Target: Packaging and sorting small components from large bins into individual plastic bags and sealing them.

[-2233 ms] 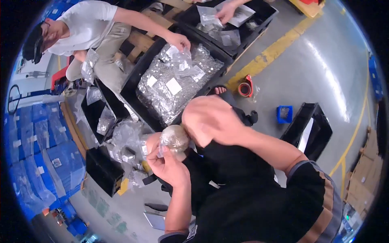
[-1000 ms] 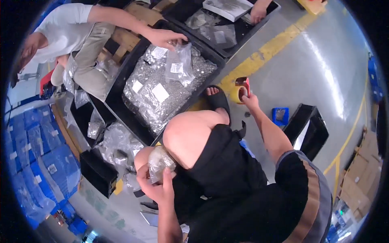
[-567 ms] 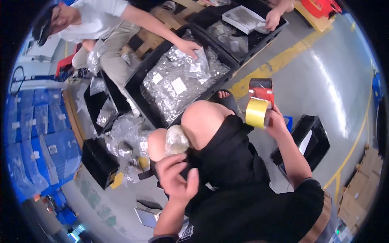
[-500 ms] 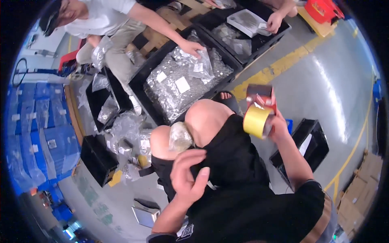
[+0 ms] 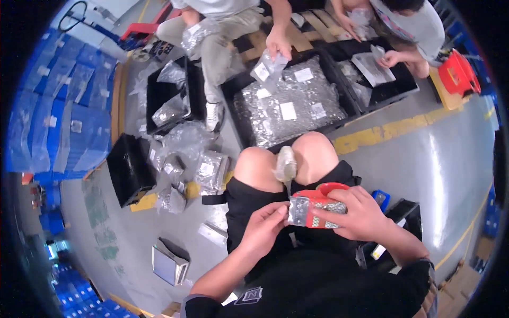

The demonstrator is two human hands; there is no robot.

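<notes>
Over my lap, a red tape dispenser point(image 5: 323, 214) is gripped by my right hand point(image 5: 360, 214), whose fingers wrap over its top and side. My left hand point(image 5: 263, 228) pinches with thumb and fingertips at the grey front end of the dispenser. Whether a strip of tape lies between those fingertips is too small to tell. The yellow roll seen earlier is mostly hidden now. Between my knees stands a small filled clear plastic bag point(image 5: 286, 163), touched by neither hand.
Ahead, a black crate point(image 5: 241, 119) holds bagged metal parts; a co-worker's hand point(image 5: 278, 43) lifts a plastic bag there. Another person works at a second crate point(image 5: 405, 90). Plastic bags point(image 5: 185, 140) and a scale point(image 5: 169, 262) lie left. A black bin point(image 5: 405, 214) stands right.
My right hand has brought the tape dispenser down and inward over my lap and turned it. My left hand has closed from open fingers onto its front end. The view has shifted.
</notes>
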